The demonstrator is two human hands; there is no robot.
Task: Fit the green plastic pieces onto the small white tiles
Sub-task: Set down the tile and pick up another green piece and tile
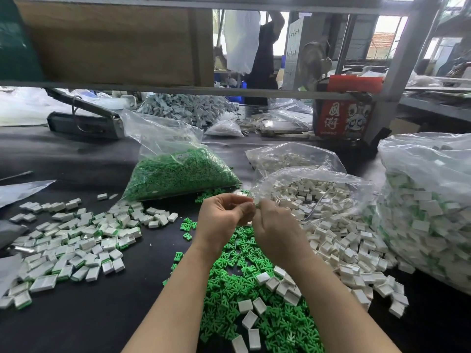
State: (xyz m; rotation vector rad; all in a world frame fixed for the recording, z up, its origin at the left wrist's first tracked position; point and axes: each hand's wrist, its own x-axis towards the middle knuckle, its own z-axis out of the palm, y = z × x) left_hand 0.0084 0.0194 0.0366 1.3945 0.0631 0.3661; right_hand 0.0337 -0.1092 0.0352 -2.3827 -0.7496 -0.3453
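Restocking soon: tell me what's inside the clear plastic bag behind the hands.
The clear plastic bag holds small green plastic pieces, heaped against its walls. Anything beneath that heap is hidden.

Loose green plastic pieces (242, 289) lie heaped on the dark tabletop (114, 314), with small white tiles (339, 248) piled just right, some scattered over them.

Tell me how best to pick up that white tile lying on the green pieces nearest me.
Pinch the white tile across its two long side walls, coming straight down from above. It lies flat on the loose green pieces, a narrow block with its long sides exposed, and the neighbouring tile sits close on its left.
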